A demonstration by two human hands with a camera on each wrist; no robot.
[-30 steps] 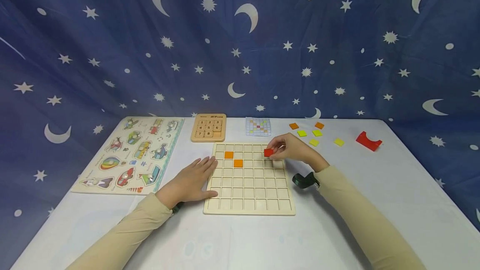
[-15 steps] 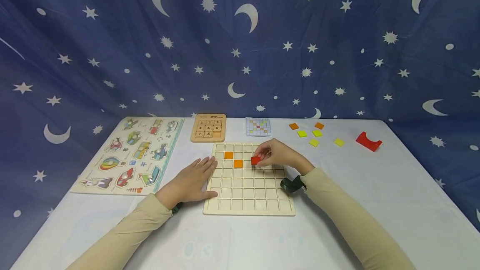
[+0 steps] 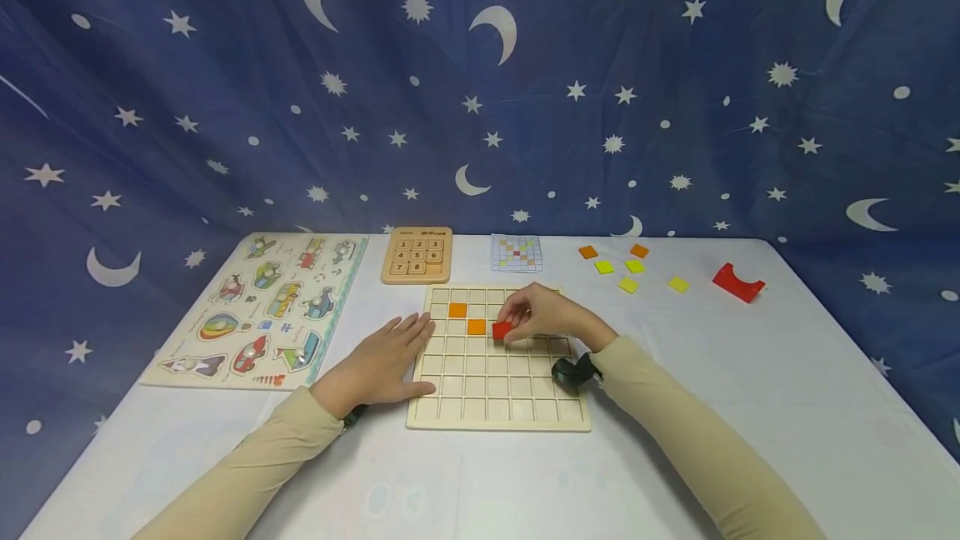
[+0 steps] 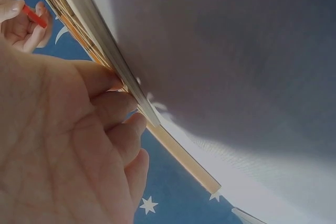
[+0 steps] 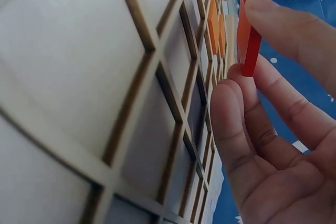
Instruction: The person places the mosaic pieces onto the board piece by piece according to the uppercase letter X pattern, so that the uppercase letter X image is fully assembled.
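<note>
My right hand [image 3: 542,312] pinches a red square tile [image 3: 502,330] between thumb and fingers over the wooden grid board [image 3: 498,414]. In the right wrist view the red tile [image 5: 250,38] stands apart from the board's ridges. Two orange tiles sit in cells on the upper left of the board: one orange tile [image 3: 457,310], and another orange tile [image 3: 476,327] a row lower, close to the red one. My left hand [image 3: 382,358] lies with fingers extended along the board's left edge, its fingertips and thumb touching it.
Behind the board lie a number puzzle [image 3: 417,256] and a printed pattern card [image 3: 517,253]. Several orange and yellow tiles [image 3: 628,284] are scattered back right, near a red notched block [image 3: 738,282]. A vehicle picture puzzle [image 3: 258,311] occupies the left. A starry curtain [image 3: 480,90] hangs behind.
My right hand has carried the red tile left and slightly nearer to me across the board, stopping close to the second orange tile. The left hand has stayed in place.
</note>
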